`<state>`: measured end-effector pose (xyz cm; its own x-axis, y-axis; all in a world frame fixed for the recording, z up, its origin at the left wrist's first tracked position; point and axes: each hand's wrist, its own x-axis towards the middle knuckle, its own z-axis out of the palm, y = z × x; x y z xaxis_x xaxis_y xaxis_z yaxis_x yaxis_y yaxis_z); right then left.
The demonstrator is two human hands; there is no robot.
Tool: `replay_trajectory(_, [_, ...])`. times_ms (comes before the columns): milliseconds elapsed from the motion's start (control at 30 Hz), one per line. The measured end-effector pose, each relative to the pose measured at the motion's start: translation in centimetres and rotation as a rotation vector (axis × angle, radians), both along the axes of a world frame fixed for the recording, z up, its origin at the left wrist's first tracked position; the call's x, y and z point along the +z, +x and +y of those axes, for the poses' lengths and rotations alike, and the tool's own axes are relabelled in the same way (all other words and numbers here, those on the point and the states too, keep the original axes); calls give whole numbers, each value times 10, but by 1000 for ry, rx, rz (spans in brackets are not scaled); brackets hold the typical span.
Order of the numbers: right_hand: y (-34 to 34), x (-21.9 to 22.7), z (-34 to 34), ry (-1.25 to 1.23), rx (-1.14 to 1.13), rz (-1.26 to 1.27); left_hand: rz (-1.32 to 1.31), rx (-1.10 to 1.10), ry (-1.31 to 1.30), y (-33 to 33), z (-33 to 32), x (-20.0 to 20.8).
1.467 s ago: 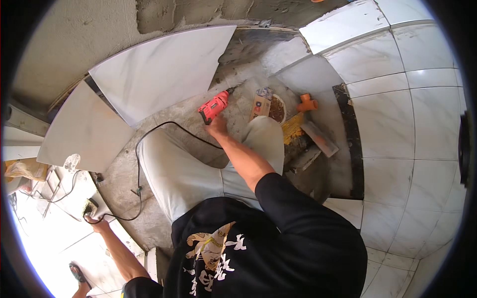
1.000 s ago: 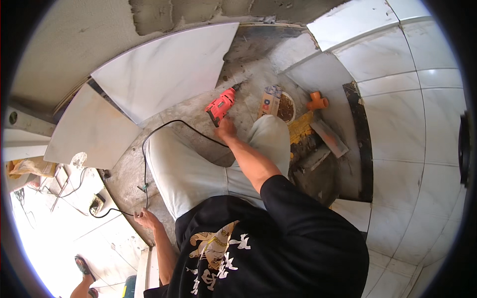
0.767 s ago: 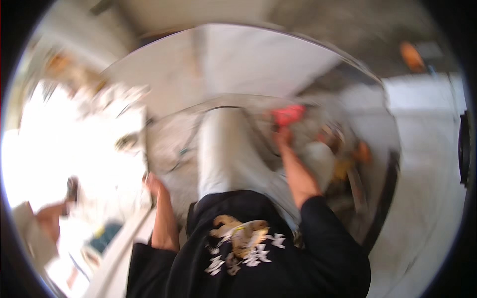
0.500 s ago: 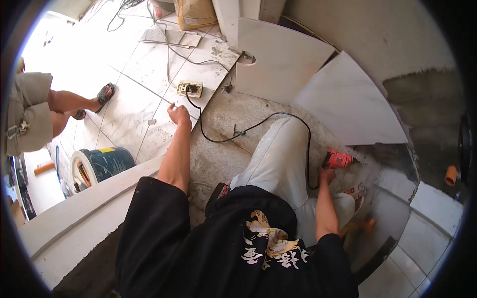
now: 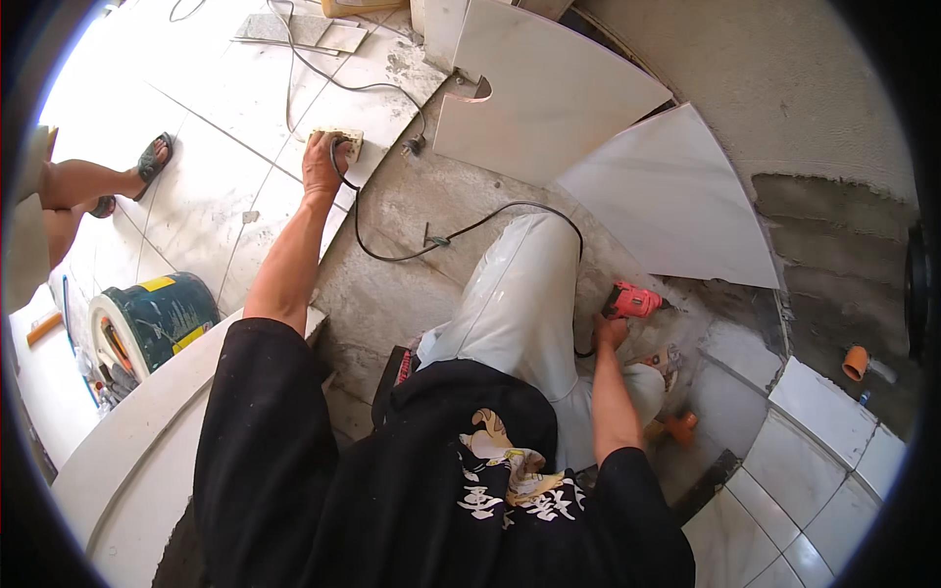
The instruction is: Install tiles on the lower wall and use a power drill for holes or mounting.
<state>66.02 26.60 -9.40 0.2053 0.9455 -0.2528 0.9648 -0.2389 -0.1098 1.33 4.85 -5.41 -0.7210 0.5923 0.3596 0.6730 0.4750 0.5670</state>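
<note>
At the far left my left hand (image 5: 321,169) is closed over the near-left part of a dirty cream socket box (image 5: 355,144) on the white tiled floor. My fingers partly hide the box and the plug in it. A black cord (image 5: 390,258) leads from there in a loop over the bare concrete and past my raised knee. My right hand (image 5: 610,332) grips a red power drill (image 5: 637,301) by its handle, close to the floor. The drill's bit points right, towards the wall. A loose dark plug (image 5: 414,146) lies beside the box, at the tile edge.
Two large cut white tiles (image 5: 554,88) (image 5: 676,196) lean by the wall. A dark green bucket (image 5: 162,318) with tools lies at left, beyond a white ledge (image 5: 147,441). Another person's sandalled foot (image 5: 153,162) is at far left. Orange pipe ends (image 5: 856,363) (image 5: 679,428) stick out at right.
My left hand has reached forward from the floor's near side onto the socket box and closed there. My right hand still holds the drill. The whole view has shifted slightly.
</note>
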Motion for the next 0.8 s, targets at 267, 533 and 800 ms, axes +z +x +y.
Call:
replay_trajectory(267, [-22,32,-4,-108,-3,-14,30,12,-172,-5,-8,-4])
replay_trajectory(533, [5,3,3,-49,-39,28,-66,207,13,20,8,2])
replay_trajectory(800, [2,38,21,-258,51,-109,-551,673,412,58,-9,-28])
